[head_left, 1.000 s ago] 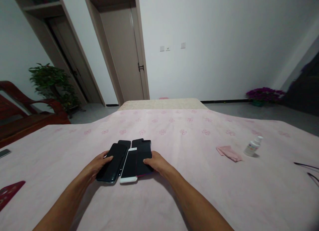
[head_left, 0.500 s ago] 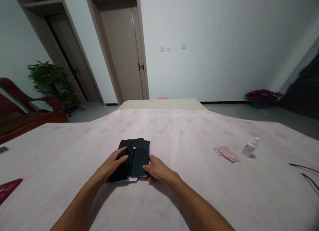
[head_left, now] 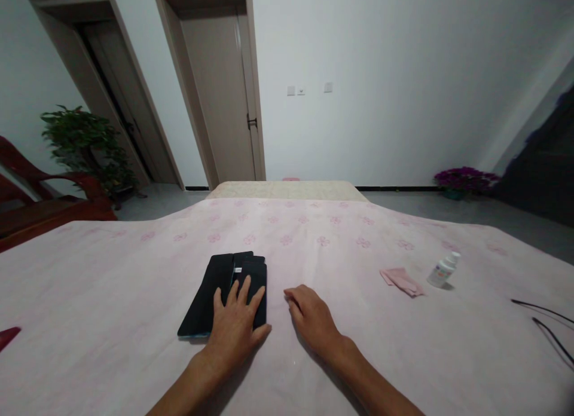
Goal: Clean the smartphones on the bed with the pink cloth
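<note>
Several dark, flat, phone-like devices (head_left: 207, 292) lie side by side and partly overlapping on a pink-white flowered cloth (head_left: 287, 368). My left hand (head_left: 237, 320) rests with spread fingers on the right-hand devices, its thumb at their lower right edge. A small white label shows above its fingertips. To the right of the devices and apart from them, my right hand (head_left: 311, 317) lies on the cloth with its fingers curled together. Nothing shows in it.
On the right are a folded pink cloth (head_left: 402, 282), a white bottle (head_left: 443, 270) and black cables (head_left: 549, 332). A red object (head_left: 8, 337) lies at the left edge. Beyond stand a wooden chair (head_left: 58, 192), a plant (head_left: 87, 144) and purple flowers (head_left: 466, 180).
My left hand has moved right onto the right-hand devices, fingers spread. My right hand has let go of their right edge and moved right, onto the cloth. The view has shifted slightly.
</note>
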Available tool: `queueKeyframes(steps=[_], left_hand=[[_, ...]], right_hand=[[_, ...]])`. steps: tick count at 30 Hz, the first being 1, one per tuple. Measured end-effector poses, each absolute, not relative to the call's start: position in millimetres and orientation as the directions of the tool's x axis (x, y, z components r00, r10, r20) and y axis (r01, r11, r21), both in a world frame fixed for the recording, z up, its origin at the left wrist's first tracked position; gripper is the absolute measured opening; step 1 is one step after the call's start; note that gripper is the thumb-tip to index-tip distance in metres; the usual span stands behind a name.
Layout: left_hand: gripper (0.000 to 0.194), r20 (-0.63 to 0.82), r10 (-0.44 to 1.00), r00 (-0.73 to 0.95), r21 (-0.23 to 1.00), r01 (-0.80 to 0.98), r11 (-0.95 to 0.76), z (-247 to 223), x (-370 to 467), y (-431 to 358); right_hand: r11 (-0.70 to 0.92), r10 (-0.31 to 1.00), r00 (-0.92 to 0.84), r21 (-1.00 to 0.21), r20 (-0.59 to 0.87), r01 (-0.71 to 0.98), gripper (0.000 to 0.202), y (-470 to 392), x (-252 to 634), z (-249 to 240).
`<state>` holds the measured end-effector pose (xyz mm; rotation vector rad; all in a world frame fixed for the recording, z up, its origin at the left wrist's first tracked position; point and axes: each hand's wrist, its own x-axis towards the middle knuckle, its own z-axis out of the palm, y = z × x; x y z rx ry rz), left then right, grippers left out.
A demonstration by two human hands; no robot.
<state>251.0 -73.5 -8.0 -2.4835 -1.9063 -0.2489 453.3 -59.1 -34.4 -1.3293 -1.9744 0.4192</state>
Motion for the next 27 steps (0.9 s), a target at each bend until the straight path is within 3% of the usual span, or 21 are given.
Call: queueKeyframes(steps=[3, 5, 11, 17, 22, 27], left_hand=[[0.067, 0.165, 0.952, 0.257, 0.052, 0.962, -0.268, -12.2, 260.8, -73.9], [0.063, 0.177, 0.947, 0.270, 0.028, 0.960, -0.279, -15.4, 264.6, -73.2], [0.058, 0.200, 0.923, 0.329, 0.005, 0.942, -0.337, -22.6, 282.5, -72.0], [0.055, 0.214, 0.915, 0.342, 0.076, 0.928, -0.364, -29.3, 301.6, -64.1], [0.051, 0.208, 0.928, 0.310, 0.096, 0.937, -0.335, -28.6, 315.0, -57.0], [0.049, 0.182, 0.927, 0.328, 0.106, 0.930, -0.351, -33.4, 333.1, -58.2]], right_hand=[[0.481, 0.850, -0.264, -0.471, 0.455, 0.739, 0.028, -60.2, 467.1, -38.6], [0.479, 0.846, -0.266, -0.440, 0.461, 0.759, 0.029, -60.9, 470.4, -40.4], [0.473, 0.849, -0.264, -0.435, 0.458, 0.766, 0.030, -64.3, 469.4, -41.0], [0.483, 0.842, -0.221, -0.503, 0.493, 0.717, 0.027, -62.3, 477.5, -41.8], [0.325, 0.838, -0.003, -0.494, 0.546, 0.806, 0.030, -46.0, 515.2, -39.2], [0.028, 0.762, 0.263, -0.435, 0.592, 0.900, 0.036, -34.4, 579.7, -33.3]])
